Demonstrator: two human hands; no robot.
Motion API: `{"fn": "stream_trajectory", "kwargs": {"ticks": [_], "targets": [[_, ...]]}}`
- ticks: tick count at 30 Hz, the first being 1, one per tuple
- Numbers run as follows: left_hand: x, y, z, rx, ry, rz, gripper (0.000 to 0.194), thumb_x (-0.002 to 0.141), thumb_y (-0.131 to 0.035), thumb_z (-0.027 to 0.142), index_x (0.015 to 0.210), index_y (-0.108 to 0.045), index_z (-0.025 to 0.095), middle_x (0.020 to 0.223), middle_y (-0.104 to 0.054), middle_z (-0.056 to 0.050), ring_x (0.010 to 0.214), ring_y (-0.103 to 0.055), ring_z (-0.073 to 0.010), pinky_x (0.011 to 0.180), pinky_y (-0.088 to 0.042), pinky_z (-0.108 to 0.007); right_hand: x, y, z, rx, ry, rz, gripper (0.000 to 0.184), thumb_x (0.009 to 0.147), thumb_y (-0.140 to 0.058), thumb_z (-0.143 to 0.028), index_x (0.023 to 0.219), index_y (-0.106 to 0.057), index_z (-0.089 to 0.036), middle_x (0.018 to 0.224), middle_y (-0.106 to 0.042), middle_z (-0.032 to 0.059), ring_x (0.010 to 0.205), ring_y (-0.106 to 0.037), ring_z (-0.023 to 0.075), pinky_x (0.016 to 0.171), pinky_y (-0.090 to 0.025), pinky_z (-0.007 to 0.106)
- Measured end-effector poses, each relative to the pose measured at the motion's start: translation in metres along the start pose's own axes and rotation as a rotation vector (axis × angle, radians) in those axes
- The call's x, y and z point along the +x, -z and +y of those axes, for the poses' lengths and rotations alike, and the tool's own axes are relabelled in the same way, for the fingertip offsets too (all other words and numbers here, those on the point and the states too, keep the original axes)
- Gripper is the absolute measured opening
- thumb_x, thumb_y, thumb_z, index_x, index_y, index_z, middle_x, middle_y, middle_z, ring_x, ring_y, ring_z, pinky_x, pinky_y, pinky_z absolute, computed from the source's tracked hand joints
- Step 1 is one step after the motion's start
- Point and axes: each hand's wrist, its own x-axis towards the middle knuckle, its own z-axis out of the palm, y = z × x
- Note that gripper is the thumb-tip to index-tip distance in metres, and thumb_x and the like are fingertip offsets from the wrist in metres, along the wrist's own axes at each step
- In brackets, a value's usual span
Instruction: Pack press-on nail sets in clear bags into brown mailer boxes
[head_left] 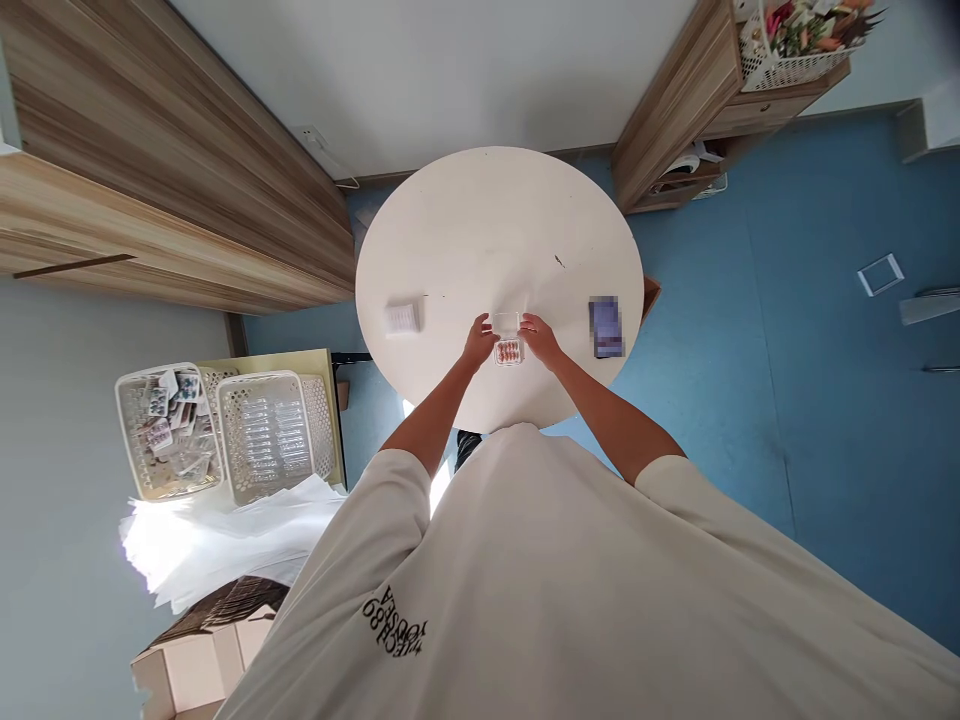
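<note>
A small clear plastic box [509, 351] lies near the front of the round white table [495, 210], with rows of small reddish pieces inside. Its transparent lid [507, 323] stands open on the far side. My left hand [480, 342] pinches the lid's left edge, fingers bent. At the opposite edge, my right hand [539, 338] has its fingers closed on the lid too. What the reddish pieces are is too small to make out. To the left on the tabletop sits a small white stack [402, 319]. A blurred dark blue object [606, 327] rests on the right.
On a side stand at left, one white basket [169, 430] holds mixed packets and another basket [266, 435] holds clear plastic boxes. White sheets [232, 530] and an open carton [202, 665] are nearer me. Wooden cabinets [187, 170] flank the table; a flower basket [795, 70] stands back right.
</note>
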Motion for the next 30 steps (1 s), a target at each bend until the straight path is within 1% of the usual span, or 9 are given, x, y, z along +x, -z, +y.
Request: {"fn": "stream_trajectory", "kwargs": {"ticks": [4, 8, 13, 17, 20, 22, 25, 28, 30], "targets": [[-0.001, 0.004, 0.002, 0.032, -0.076, 0.020, 0.067, 0.080, -0.065, 0.017, 0.146, -0.058, 0.020, 0.143, -0.063, -0.016, 0.132, -0.062, -0.0252, 0.107, -0.054, -0.037, -0.006, 0.001, -0.006, -0.032, 0.065, -0.023, 0.069, 0.083, -0.070, -0.028, 0.150, -0.056, -0.023, 0.148, -0.062, 0.0149, 0.136, -0.060, 0.0280, 0.114, -0.051, 0.045], [-0.013, 0.006, -0.003, 0.055, -0.117, 0.022, 0.055, 0.082, -0.064, 0.019, 0.136, -0.063, 0.021, 0.141, -0.067, -0.013, 0.132, -0.063, -0.0242, 0.112, -0.050, -0.041, -0.017, 0.001, -0.005, -0.073, 0.090, -0.027, 0.070, 0.082, -0.073, -0.030, 0.150, -0.057, -0.026, 0.152, -0.059, 0.0144, 0.137, -0.060, 0.0300, 0.114, -0.052, 0.048], [-0.031, 0.005, -0.019, 0.076, -0.126, 0.002, 0.060, 0.079, -0.061, 0.014, 0.139, -0.061, 0.023, 0.145, -0.066, -0.013, 0.135, -0.063, -0.0242, 0.112, -0.051, -0.043, -0.031, 0.000, 0.011, -0.114, 0.095, -0.030, 0.067, 0.083, -0.075, -0.032, 0.148, -0.059, -0.027, 0.153, -0.058, 0.0134, 0.137, -0.060, 0.0303, 0.113, -0.053, 0.048], [-0.035, 0.002, -0.034, 0.049, -0.073, -0.017, 0.064, 0.079, -0.060, 0.014, 0.142, -0.059, 0.021, 0.145, -0.066, -0.015, 0.134, -0.064, -0.0243, 0.111, -0.052, -0.043, -0.036, -0.001, 0.027, -0.142, 0.089, -0.045, 0.065, 0.083, -0.075, -0.030, 0.146, -0.059, -0.027, 0.151, -0.061, 0.0131, 0.137, -0.061, 0.0313, 0.113, -0.053, 0.049], [-0.037, -0.001, -0.042, 0.070, -0.055, -0.028, 0.065, 0.080, -0.060, 0.014, 0.144, -0.059, 0.019, 0.149, -0.065, -0.016, 0.137, -0.063, -0.0257, 0.114, -0.051, -0.044, -0.039, 0.000, 0.037, -0.197, 0.087, -0.065, 0.063, 0.086, -0.070, -0.029, 0.148, -0.058, -0.027, 0.152, -0.060, 0.0116, 0.137, -0.060, 0.0308, 0.112, -0.054, 0.049], [-0.042, -0.001, -0.045, 0.154, -0.075, -0.035, 0.064, 0.082, -0.060, 0.014, 0.146, -0.059, 0.018, 0.151, -0.063, -0.016, 0.141, -0.059, -0.0287, 0.118, -0.048, -0.047, -0.042, 0.000, 0.042, -0.274, 0.108, -0.073, 0.060, 0.089, -0.063, -0.028, 0.149, -0.058, -0.028, 0.156, -0.057, 0.0105, 0.139, -0.058, 0.0300, 0.112, -0.054, 0.049], [-0.054, 0.000, -0.047, 0.346, -0.190, -0.054, 0.062, 0.085, -0.059, 0.013, 0.146, -0.062, 0.019, 0.157, -0.059, -0.016, 0.151, -0.049, -0.0334, 0.127, -0.038, -0.052, -0.047, 0.000, 0.048, -0.492, 0.229, -0.114, 0.058, 0.093, -0.055, -0.024, 0.151, -0.059, -0.026, 0.162, -0.052, 0.0106, 0.147, -0.052, 0.0303, 0.120, -0.047, 0.050], [-0.064, 0.002, -0.049, 0.498, -0.320, -0.129, 0.063, 0.085, -0.059, 0.012, 0.148, -0.062, 0.019, 0.163, -0.053, -0.015, 0.158, -0.040, -0.0353, 0.132, -0.028, -0.056, -0.052, 0.001, 0.053, -0.747, 0.349, -0.176, 0.059, 0.094, -0.052, -0.019, 0.152, -0.059, -0.022, 0.167, -0.047, 0.0117, 0.152, -0.044, 0.0347, 0.125, -0.038, 0.055], [-0.069, 0.003, -0.050, 0.580, -0.351, -0.183, 0.066, 0.086, -0.059, 0.013, 0.151, -0.059, 0.020, 0.168, -0.047, -0.016, 0.161, -0.035, -0.0359, 0.133, -0.024, -0.058, -0.055, 0.001, 0.056, -0.879, 0.397, -0.204, 0.061, 0.094, -0.052, -0.016, 0.155, -0.057, -0.020, 0.171, -0.042, 0.0122, 0.153, -0.041, 0.0379, 0.125, -0.037, 0.057]]}}
